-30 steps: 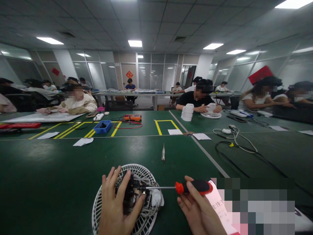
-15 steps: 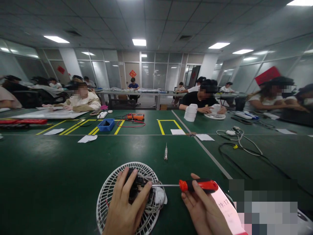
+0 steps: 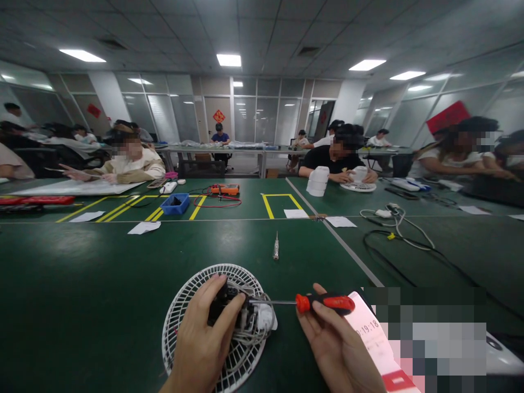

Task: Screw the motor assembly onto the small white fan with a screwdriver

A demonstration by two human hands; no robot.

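My left hand point(image 3: 207, 333) is closed over a black mechanism that looks like a small fan motor point(image 3: 221, 302), resting on a round white fan grille point(image 3: 174, 316). A grey cord point(image 3: 249, 335) and a white plastic piece point(image 3: 266, 318) lie beside it on the grille. With my right hand point(image 3: 335, 341) I hold a red and black screwdriver point(image 3: 325, 303) between thumb and fingers. Its shaft points left and its tip meets the mechanism by my left fingertips; the exact contact point is hidden.
A clear-handled small screwdriver point(image 3: 276, 248) lies ahead on the green table point(image 3: 102, 289). Beyond are a blue tray point(image 3: 175, 203), an orange multimeter point(image 3: 225, 189) and a white housing point(image 3: 317, 181). A lit phone point(image 3: 372, 338) sits by my right wrist; cables point(image 3: 399, 229) lie at right. Several people work around.
The screwdriver and my right hand have shifted slightly left and up in view, as has most of the scene. My left fingers are drawn closer together on the mechanism.
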